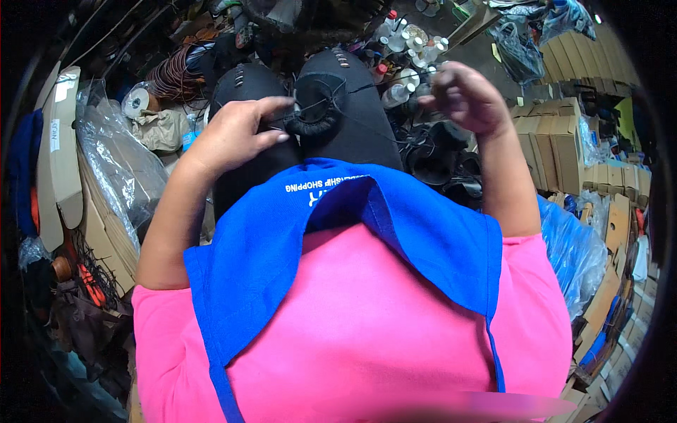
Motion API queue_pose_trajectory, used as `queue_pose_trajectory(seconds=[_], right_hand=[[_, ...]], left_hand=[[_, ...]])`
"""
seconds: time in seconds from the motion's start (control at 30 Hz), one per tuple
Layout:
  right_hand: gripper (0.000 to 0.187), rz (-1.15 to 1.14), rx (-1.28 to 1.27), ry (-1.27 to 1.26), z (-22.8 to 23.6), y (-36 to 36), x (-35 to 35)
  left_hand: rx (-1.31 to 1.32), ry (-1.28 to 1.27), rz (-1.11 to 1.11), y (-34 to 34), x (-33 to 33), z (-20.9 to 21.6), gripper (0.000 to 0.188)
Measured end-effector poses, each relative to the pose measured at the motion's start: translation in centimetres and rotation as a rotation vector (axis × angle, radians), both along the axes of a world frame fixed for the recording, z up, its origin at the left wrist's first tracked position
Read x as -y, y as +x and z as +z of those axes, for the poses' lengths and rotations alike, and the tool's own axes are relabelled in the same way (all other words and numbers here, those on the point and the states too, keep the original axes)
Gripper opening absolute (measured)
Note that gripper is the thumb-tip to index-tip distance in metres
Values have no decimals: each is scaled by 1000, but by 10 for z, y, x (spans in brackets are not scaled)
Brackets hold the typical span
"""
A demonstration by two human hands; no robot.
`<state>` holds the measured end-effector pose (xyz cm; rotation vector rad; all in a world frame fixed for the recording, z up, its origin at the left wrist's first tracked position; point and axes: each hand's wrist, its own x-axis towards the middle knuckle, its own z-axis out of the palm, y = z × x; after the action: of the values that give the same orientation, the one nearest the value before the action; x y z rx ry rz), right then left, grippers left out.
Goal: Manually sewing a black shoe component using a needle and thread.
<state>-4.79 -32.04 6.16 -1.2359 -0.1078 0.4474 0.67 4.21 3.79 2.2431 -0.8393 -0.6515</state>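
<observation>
On my lap, against my black trousers [356, 134], lies a black rounded piece [321, 123] with a gathered rim, something like a shoe upper; dark cloth behind it hides its full outline. My left hand [240, 134] grips its left side, index finger and thumb reaching around the edge. Dark thread [363, 89] crosses the piece and runs off to the right. Raised at the right, somewhat blurred, my right hand [465, 99] is closed with its fingers curled on the thread's far end. Whether it also has a needle is too small to see.
Several small bottles [409, 46] stand beyond my knees, with black shoe-like items [434, 151] nearer on the right. Cardboard boxes [553, 144] stack up at the right. Clear plastic sheeting [116, 148], a thread spool [137, 102] and coiled brown cord [180, 70] are at the left.
</observation>
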Motion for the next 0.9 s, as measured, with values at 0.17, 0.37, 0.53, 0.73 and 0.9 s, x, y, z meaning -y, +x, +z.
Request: queue_pose_trajectory(seconds=[0.17, 0.37, 0.53, 0.73, 0.9], right_hand=[[35, -131, 76, 148, 19, -15, 45], [28, -73, 181, -1133, -29, -29, 14], [33, 164, 501, -1648, -30, -65, 12], [31, -230, 49, -848, -72, -92, 31], [63, -677, -391, -350, -46, -82, 62]], left_hand=[[117, -320, 491, 45, -50, -32, 20], [-918, -1395, 306, 34, -1, -13, 44], [-1104, -1232, 283, 72, -32, -27, 47], [-591, -735, 661, 92, -25, -10, 35], [95, 159, 266, 108, -145, -35, 54]])
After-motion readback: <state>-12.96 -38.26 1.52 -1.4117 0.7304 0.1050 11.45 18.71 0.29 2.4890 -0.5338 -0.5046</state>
